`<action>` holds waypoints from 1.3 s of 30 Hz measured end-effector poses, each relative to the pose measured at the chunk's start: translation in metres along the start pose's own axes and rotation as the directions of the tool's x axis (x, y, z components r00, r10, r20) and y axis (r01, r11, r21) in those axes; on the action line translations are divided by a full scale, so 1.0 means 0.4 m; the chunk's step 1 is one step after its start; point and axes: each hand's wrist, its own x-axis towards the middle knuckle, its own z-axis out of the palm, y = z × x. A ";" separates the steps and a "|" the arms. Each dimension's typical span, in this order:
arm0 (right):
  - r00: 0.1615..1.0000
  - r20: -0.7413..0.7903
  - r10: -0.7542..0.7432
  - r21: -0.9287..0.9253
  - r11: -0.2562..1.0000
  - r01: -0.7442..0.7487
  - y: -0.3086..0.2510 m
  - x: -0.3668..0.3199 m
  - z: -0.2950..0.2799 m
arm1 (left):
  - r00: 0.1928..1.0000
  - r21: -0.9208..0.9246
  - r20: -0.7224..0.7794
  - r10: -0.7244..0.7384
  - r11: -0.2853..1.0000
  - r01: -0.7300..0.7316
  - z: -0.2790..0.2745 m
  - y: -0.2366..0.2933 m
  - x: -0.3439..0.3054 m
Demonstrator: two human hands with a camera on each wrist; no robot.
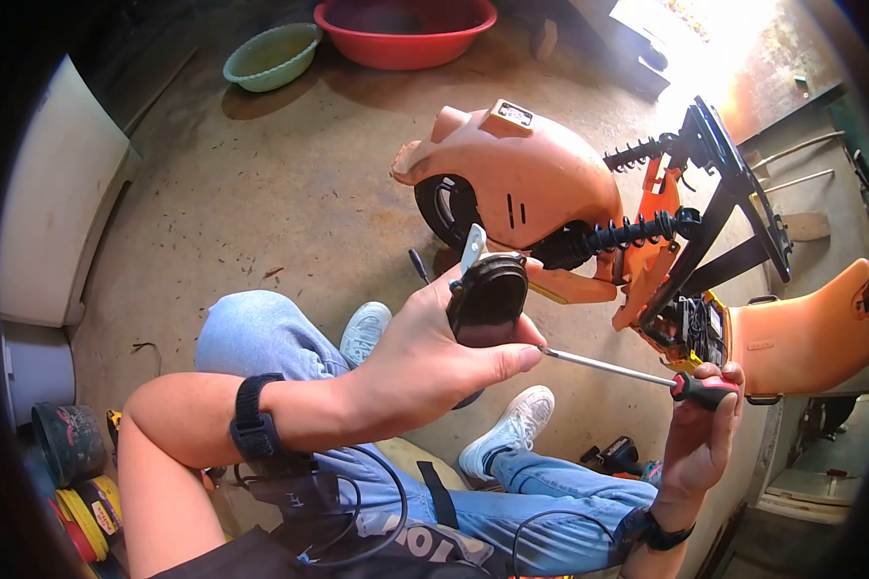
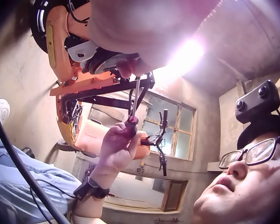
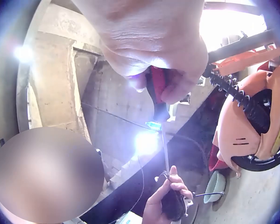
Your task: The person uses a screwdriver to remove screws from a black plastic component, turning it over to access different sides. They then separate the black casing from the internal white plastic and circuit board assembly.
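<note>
My left hand (image 1: 415,352) grips a black rounded part (image 1: 490,294) with a light metal bracket (image 1: 472,248) at its upper side. The exact kind of this part cannot be told. In my right hand (image 1: 697,449) is a screwdriver (image 1: 608,368) with a red and black handle, held by the fingers at its handle end. Its shaft points left, and its tip is right beside the left thumb, close to the underside of the black part. The right wrist view also shows the screwdriver shaft (image 3: 165,149) reaching the black part (image 3: 173,205) in the left fingers.
An orange electric scooter (image 1: 541,169) with black springs (image 1: 637,232) lies beyond the hands, its frame opened at a bundle of wiring (image 1: 700,328). Red (image 1: 406,43) and green (image 1: 272,60) basins stand at the back. A dark bucket (image 1: 68,444) and tape rolls (image 1: 92,516) are at left.
</note>
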 end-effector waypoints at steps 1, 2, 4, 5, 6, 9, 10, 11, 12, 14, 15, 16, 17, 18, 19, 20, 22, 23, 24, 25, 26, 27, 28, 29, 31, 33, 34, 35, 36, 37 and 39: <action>1.000 -0.002 0.002 -0.001 1.000 -0.002 0.000 0.000 -0.003 | 0.999 0.039 0.006 0.042 0.998 -0.042 0.000 -0.004 0.000; 1.000 0.007 -0.023 -0.016 1.000 0.023 0.000 0.001 -0.006 | 0.999 0.038 0.007 0.039 0.998 -0.040 0.000 -0.005 0.000; 0.999 0.015 -0.045 -0.031 0.998 0.046 0.001 0.001 -0.006 | 0.993 0.191 0.027 0.115 0.975 -0.118 0.001 -0.006 -0.002; 0.998 0.014 -0.061 -0.050 0.997 0.062 -0.001 -0.001 -0.002 | 0.993 0.190 0.028 0.112 0.975 -0.115 0.002 -0.009 -0.002; 0.997 0.014 -0.078 -0.069 0.994 0.079 -0.003 -0.001 0.001 | 0.992 0.209 0.031 0.123 0.970 -0.127 0.003 -0.011 -0.002; 0.996 0.006 -0.089 -0.080 0.993 0.090 -0.005 -0.002 0.003 | 0.989 0.251 0.042 0.142 0.957 -0.148 0.003 -0.019 -0.002; 0.996 0.004 -0.089 -0.080 0.993 0.089 -0.004 -0.002 0.002 | 0.987 0.275 0.049 0.152 0.948 -0.160 0.003 -0.022 -0.003; 0.996 0.000 -0.093 -0.099 0.991 0.092 -0.003 -0.002 0.002 | 0.987 0.275 0.050 0.150 0.948 -0.158 0.003 -0.023 -0.003; 0.995 -0.005 -0.096 -0.117 0.989 0.094 -0.002 -0.003 0.001 | 0.989 0.285 0.050 0.139 0.947 -0.148 0.004 -0.023 -0.003; 0.995 -0.001 -0.096 -0.121 0.988 0.095 0.000 -0.002 -0.001 | 0.990 0.295 0.050 0.128 0.946 -0.137 0.005 -0.022 -0.004; 0.995 0.004 -0.097 -0.125 0.987 0.097 0.000 -0.002 -0.002 | 0.990 0.306 0.051 0.130 0.942 -0.139 0.005 -0.020 -0.004; 0.995 0.004 -0.097 -0.125 0.987 0.097 -0.001 -0.001 -0.002 | 0.990 0.318 0.053 0.132 0.938 -0.142 0.005 -0.019 -0.004; 0.995 0.008 -0.098 -0.127 0.987 0.098 -0.001 -0.001 -0.002 | 0.990 0.318 0.053 0.132 0.938 -0.142 0.005 -0.019 -0.003; 0.995 0.013 -0.099 -0.129 0.987 0.100 -0.001 0.000 -0.002 | 0.991 0.311 0.049 0.128 0.940 -0.137 0.006 -0.019 -0.003; 0.995 0.013 -0.099 -0.129 0.987 0.100 -0.001 0.000 -0.003 | 0.991 0.305 0.046 0.125 0.943 -0.133 0.006 -0.019 -0.003; 0.995 0.018 -0.098 -0.124 0.987 0.100 -0.001 0.000 -0.005 | 0.991 0.305 0.046 0.124 0.943 -0.132 0.005 -0.021 -0.002; 0.995 0.023 -0.097 -0.119 0.988 0.100 -0.001 0.000 -0.006 | 0.990 0.309 0.048 0.130 0.941 -0.139 0.003 -0.026 -0.001; 0.995 0.027 -0.095 -0.114 0.989 0.097 0.000 0.000 -0.006 | 0.990 0.309 0.049 0.130 0.941 -0.138 0.004 -0.025 -0.001; 0.995 0.031 -0.092 -0.108 0.990 0.094 0.000 0.000 -0.005 | 0.991 0.317 0.048 0.126 0.939 -0.135 0.004 -0.024 -0.001; 0.995 0.031 -0.091 -0.108 0.990 0.094 -0.001 0.000 -0.005 | 0.991 0.325 0.048 0.123 0.937 -0.132 0.004 -0.023 -0.001; 0.996 0.031 -0.087 -0.118 0.989 0.090 -0.002 0.000 -0.003 | 0.991 0.325 0.048 0.123 0.937 -0.132 0.004 -0.023 -0.002; 0.996 0.030 -0.084 -0.128 0.988 0.087 -0.003 0.000 -0.002 | 0.992 0.333 0.048 0.115 0.935 -0.124 0.003 -0.023 -0.002; 0.996 0.029 -0.083 -0.128 0.988 0.086 -0.003 0.000 -0.003 | 0.993 0.340 0.047 0.106 0.933 -0.116 0.003 -0.023 -0.003; 0.996 0.031 -0.082 -0.128 0.988 0.086 -0.002 0.001 -0.005 | 0.993 0.340 0.047 0.106 0.933 -0.116 0.003 -0.022 -0.003; 0.996 0.031 -0.081 -0.128 0.988 0.084 -0.002 0.001 -0.006 | 0.994 0.363 0.049 0.096 0.926 -0.107 0.004 -0.020 -0.004; 0.997 0.035 -0.070 -0.133 0.988 0.074 -0.004 0.000 -0.005 | 0.993 0.359 0.050 0.104 0.926 -0.115 0.004 -0.022 -0.003; 0.997 0.035 -0.070 -0.133 0.988 0.074 -0.004 0.000 -0.006 | 0.992 0.355 0.051 0.112 0.927 -0.122 0.004 -0.023 -0.003; 0.997 0.037 -0.068 -0.129 0.989 0.072 -0.004 0.000 -0.008 | 0.992 0.355 0.051 0.112 0.927 -0.123 0.004 -0.024 -0.003; 0.997 0.039 -0.065 -0.126 0.990 0.070 -0.004 0.001 -0.008 | 0.993 0.351 0.052 0.110 0.929 -0.121 0.004 -0.024 -0.003; 0.997 0.039 -0.066 -0.126 0.990 0.070 -0.005 0.001 -0.008 | 0.993 0.347 0.052 0.109 0.930 -0.120 0.004 -0.024 -0.002; 0.997 0.041 -0.063 -0.118 0.991 0.068 -0.004 0.001 -0.007 | 0.993 0.345 0.053 0.110 0.931 -0.121 0.004 -0.025 -0.002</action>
